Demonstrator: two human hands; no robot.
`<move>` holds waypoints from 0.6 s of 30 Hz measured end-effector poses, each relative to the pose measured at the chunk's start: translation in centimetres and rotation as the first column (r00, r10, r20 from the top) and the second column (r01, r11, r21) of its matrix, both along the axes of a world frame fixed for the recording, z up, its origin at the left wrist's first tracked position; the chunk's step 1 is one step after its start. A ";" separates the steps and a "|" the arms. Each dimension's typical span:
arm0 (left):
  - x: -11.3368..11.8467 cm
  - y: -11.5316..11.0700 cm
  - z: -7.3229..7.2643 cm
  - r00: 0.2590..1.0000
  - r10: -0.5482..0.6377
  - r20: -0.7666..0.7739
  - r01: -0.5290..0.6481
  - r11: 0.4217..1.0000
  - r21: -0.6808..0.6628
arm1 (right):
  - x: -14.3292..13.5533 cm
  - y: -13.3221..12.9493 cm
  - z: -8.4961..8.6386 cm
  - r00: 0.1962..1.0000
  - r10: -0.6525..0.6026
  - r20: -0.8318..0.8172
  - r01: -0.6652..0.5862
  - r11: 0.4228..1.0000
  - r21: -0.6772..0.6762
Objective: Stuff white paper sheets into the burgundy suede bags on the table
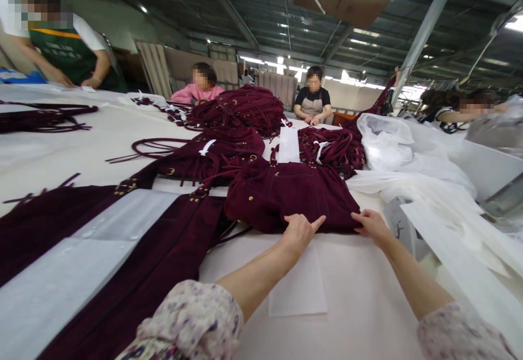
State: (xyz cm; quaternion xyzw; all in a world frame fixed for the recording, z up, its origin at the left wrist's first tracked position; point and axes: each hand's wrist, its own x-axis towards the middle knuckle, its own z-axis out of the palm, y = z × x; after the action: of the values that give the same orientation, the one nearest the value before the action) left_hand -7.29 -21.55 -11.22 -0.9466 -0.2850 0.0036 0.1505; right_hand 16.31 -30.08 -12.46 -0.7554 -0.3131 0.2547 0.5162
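Observation:
A dark burgundy handbag [292, 194] with a dark-lined front panel and gold-coloured fittings lies on the white table in front of me. My left hand [301, 232] is at its near edge, the index finger stretched along the bag and the other fingers curled against the edge, partly hidden. At the bag's near right corner, my right hand [372, 226] pinches the fabric between thumb and fingers. A white paper sheet [289, 145] stands behind the bag, by its strap. Another thin white sheet [300, 294] lies on the table below my left forearm.
More burgundy bags [163, 256] lie at left, with a translucent white sheet [102, 245] across them. Piled burgundy bags [241, 109] and straps [335, 147] sit farther back. White plastic wrapping [433, 158] heaps up at right. Several co-workers stand or sit around the table [359, 305].

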 end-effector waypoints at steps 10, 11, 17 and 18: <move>0.4 -0.1 -2.6 0.974 0.052 0.219 -0.021 0.990 -0.140 | -0.8 -1.3 -0.4 0.849 0.142 0.509 -0.015 0.969 -0.245; 0.5 -0.1 -2.8 0.969 0.067 0.239 -0.032 0.989 -0.145 | -1.2 -0.7 0.5 0.810 0.165 0.563 -0.009 0.963 -0.269; 0.8 -0.3 -3.4 0.972 0.109 0.206 -0.095 0.992 -0.079 | -5.8 5.9 10.9 0.367 0.217 0.905 -0.285 0.952 -0.113; 0.8 -0.3 -3.5 0.975 0.107 0.195 -0.098 0.994 -0.053 | -6.8 6.4 11.5 0.285 0.164 0.944 -0.342 0.938 -0.060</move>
State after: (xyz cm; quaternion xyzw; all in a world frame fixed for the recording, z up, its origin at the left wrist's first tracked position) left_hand -6.53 -21.87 -14.68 -0.9294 -0.3468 -0.0765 0.1007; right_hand 9.50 -23.65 -0.97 -0.6601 -0.6868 -0.1745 0.2490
